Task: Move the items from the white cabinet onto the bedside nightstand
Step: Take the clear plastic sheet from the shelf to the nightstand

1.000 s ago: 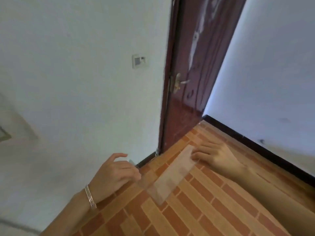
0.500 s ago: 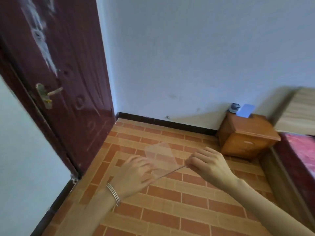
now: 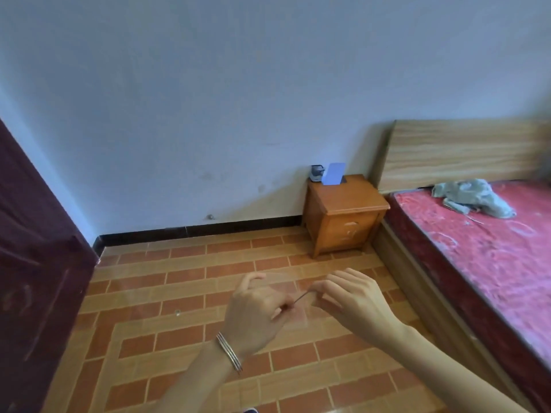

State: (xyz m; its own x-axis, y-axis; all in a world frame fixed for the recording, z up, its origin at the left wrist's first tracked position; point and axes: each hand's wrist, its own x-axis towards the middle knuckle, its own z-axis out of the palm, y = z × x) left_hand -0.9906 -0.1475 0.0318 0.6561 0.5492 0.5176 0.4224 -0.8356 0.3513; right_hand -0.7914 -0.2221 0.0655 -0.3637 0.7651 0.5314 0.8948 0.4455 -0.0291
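Observation:
A thin clear plastic sheet (image 3: 293, 295) is held between both hands above the tiled floor, seen nearly edge-on. My left hand (image 3: 256, 311), with silver bangles on the wrist, pinches its near end. My right hand (image 3: 348, 299) pinches the other end. The wooden bedside nightstand (image 3: 346, 214) stands ahead to the right against the wall. On its back edge stand a light blue card (image 3: 334, 173) and a small dark object (image 3: 316, 172). The white cabinet is out of view.
A bed with a red cover (image 3: 489, 251) and wooden headboard (image 3: 465, 153) fills the right side, with a grey cloth (image 3: 474, 196) on it. A dark red door (image 3: 35, 263) stands at the left. Brick-pattern tiles (image 3: 185, 293) stretch between me and the nightstand.
The view has swung right from the door and white wall to the nightstand and bed. Both hands have kept hold of the clear sheet, which has tilted toward edge-on.

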